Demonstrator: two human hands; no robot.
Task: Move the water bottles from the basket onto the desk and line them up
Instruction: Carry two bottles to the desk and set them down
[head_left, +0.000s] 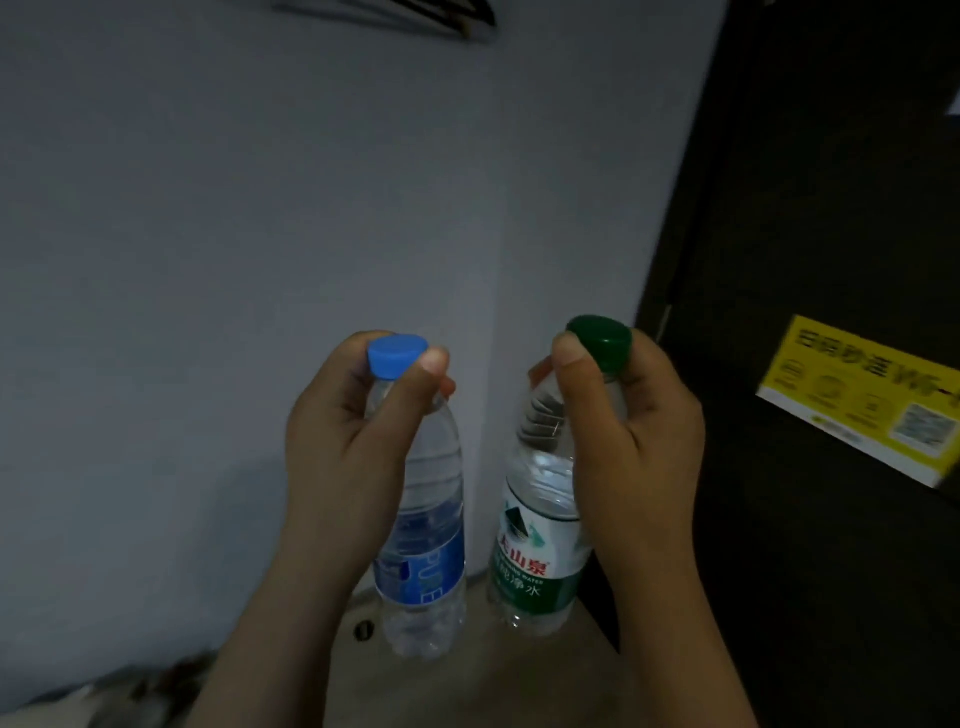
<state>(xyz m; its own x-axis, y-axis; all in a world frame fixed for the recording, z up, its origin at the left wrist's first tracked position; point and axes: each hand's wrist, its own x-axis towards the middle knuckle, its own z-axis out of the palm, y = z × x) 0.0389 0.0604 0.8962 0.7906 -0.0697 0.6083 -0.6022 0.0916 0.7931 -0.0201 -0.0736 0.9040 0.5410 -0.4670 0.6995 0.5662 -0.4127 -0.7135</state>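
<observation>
One tan desk (467, 691) lies below, meeting a pale wall (260, 208) behind it and a dark panel (831, 208) with a yellow sticker (857, 400) at its right. Over the desk's left part is the blue bottle (426, 545), over its right part the green bottle (535, 561), side by side and apart. Each long axis runs near upright, cap up, base down at the desk; I cannot tell whether they touch it. The left hand (353, 441) pinches the blue bottle's neck between curled fingers and thumb; the right hand (639, 431) clamps the green one's likewise.
</observation>
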